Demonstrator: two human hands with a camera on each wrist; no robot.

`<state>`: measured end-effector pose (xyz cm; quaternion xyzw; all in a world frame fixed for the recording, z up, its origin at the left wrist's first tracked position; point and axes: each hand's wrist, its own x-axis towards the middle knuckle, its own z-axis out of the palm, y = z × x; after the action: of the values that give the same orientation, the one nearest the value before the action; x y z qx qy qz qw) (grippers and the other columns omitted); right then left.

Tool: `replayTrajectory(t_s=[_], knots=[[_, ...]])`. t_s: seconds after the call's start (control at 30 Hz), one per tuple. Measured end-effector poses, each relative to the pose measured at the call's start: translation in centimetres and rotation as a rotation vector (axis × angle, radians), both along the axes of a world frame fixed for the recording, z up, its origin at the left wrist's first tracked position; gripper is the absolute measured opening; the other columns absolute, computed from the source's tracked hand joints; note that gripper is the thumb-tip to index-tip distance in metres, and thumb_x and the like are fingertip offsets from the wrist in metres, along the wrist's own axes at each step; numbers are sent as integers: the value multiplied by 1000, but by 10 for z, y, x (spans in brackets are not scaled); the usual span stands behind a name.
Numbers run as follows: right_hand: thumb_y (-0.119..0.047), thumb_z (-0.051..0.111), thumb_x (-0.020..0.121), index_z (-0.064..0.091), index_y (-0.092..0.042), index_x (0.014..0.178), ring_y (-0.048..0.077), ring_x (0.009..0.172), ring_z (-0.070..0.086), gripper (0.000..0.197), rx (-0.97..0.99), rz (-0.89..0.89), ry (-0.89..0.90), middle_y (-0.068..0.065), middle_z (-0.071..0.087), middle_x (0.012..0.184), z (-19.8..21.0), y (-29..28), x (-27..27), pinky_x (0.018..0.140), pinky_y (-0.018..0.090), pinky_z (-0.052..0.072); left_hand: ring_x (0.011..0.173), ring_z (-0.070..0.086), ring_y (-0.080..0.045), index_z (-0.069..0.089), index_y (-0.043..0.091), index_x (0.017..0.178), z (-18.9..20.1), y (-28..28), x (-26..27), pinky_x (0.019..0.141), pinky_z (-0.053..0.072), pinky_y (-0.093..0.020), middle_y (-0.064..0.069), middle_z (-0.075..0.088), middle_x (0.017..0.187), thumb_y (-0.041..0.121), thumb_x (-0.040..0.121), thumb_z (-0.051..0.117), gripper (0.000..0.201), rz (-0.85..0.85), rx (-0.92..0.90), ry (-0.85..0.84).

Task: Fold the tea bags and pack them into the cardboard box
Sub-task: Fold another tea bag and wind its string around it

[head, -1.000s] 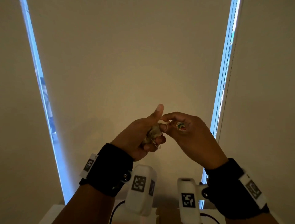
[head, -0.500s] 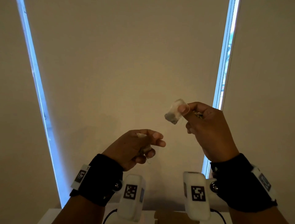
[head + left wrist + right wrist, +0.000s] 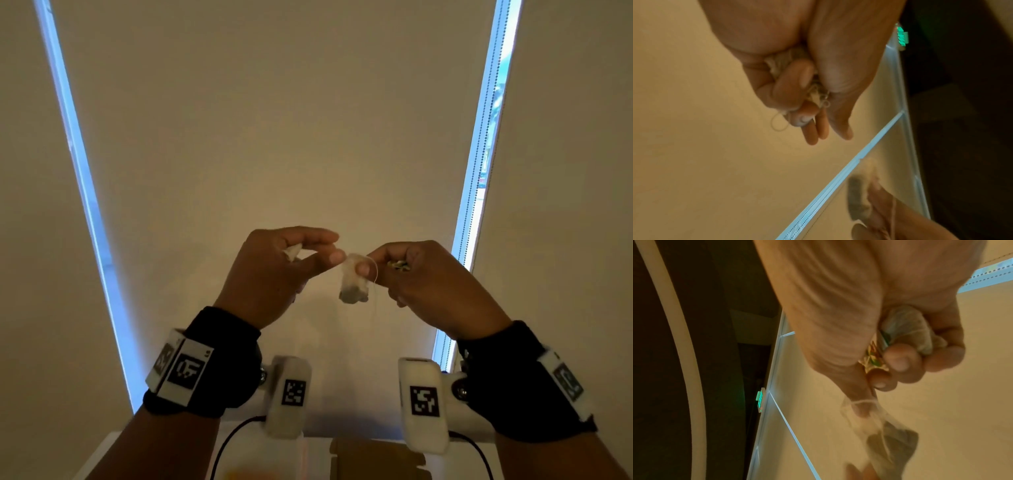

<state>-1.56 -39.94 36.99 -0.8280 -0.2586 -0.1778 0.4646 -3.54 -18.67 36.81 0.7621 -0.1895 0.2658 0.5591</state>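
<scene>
Tea bag (image 3: pixel 352 282) hangs pinched by right hand (image 3: pixel 435 284); left hand (image 3: pixel 270 274) curls around another bag (image 3: pixel 292 253).

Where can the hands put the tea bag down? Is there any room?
Little shows. A white table strip lies between the left forearm and the cardboard box, crossed by a cable. Between left hand and right hand it is crowded by the hanging tea bag.

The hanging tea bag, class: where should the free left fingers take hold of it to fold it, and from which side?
Grip the tea bag's lower, leaf-filled end from the left: the right hand pinches its top, so the bottom hangs free facing the left hand.
</scene>
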Motion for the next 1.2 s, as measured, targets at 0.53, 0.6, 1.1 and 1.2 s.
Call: replayTrajectory(t_s=[0.53, 0.6, 1.1, 1.2], knots=[[-60, 55, 93, 74, -33, 87, 2, 69, 58, 33, 109, -118, -31, -28, 62, 66, -6, 1, -4, 76, 28, 50, 48, 49, -2, 77, 22, 81, 7, -14, 8, 51, 37, -20, 18, 60, 55, 25, 91, 73, 11, 107, 156, -40], [-64, 61, 85, 72, -33, 84, 6, 74, 62, 33, 79, -139, -77, -17, 69, 77, -5, 5, -5, 73, 26, 50, 46, 48, -5, 76, 21, 80, 7, -15, 9, 48, 37, -20, 15, 60, 54, 23, 90, 73, 11, 86, 137, -33], [-33, 68, 93, 78, -34, 84, -10, 66, 60, 13, 159, -98, -27, -27, 69, 72, -1, 7, -11, 74, 21, 44, 60, 58, -2, 70, 25, 72, 1, -19, 16, 53, 38, -11, 17, 66, 63, 27, 86, 73, 14, 258, 317, -102], [-31, 68, 94, 79, -32, 82, -9, 62, 58, 15, 155, -50, -12, -26, 65, 62, -6, 13, -19, 72, 22, 42, 54, 61, -15, 70, 24, 73, 1, -21, 20, 51, 46, -29, 10, 65, 58, 26, 85, 71, 13, 251, 202, -61]])
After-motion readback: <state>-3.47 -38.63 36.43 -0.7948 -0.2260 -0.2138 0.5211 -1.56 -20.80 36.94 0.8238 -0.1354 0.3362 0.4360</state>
